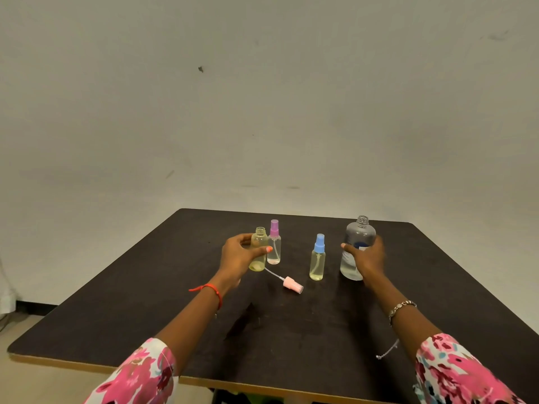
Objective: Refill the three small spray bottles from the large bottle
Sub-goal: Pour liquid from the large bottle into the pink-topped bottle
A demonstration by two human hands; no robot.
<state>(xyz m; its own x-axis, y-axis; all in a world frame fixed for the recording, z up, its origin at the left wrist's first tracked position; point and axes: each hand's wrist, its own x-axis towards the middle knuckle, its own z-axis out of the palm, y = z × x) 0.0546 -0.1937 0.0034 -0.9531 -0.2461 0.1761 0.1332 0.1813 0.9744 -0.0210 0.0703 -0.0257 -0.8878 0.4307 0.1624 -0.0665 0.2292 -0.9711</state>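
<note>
**No Words Can Be Read**

One label is seen, on the large bottle (358, 247) near the far right corner of the table (291, 330). The label is white with a dark blue patch. It is partly covered by the right hand (368, 258), and what shows is too small and blurry, so no word, brand or number can be made out.

No print is seen on the three small spray bottles: the open yellow one (258, 250), the one with the purple cap (274, 243) and the one with the blue cap (317, 258). Nothing is written on the table or on the wall (262, 97) behind it.
</note>
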